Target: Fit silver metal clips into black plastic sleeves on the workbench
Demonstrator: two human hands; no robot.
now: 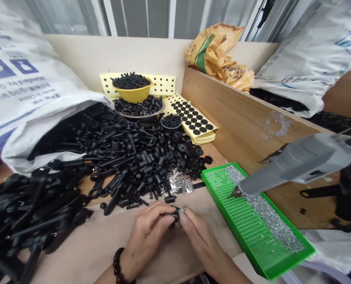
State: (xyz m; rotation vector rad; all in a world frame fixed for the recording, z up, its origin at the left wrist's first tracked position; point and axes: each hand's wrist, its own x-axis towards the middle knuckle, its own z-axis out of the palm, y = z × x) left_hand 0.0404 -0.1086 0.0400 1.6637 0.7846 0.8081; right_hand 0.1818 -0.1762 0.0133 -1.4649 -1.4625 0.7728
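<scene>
Close together over the bare front of the work surface, both hands meet at the fingertips. My left hand [148, 232], with a dark bead bracelet at the wrist, is closed on a small black plastic part [173, 215], mostly covered by the fingers. Thumb and fingers of my right hand [197, 234] pinch against the part's right end; a small silvery piece [183, 209] shows there, its kind unclear. Just beyond the fingers lie a short black cylindrical piece [169, 198], several small metal clips [181, 181] and black threaded pieces [142, 201].
Black plastic handles [104, 146] spill from a white sack [30, 79] at left. A green tray [222, 201] of small screws stands at right, under a grey power screwdriver [293, 161]. Behind are a yellow bowl [135, 94] and sheets of black round stickers [194, 118].
</scene>
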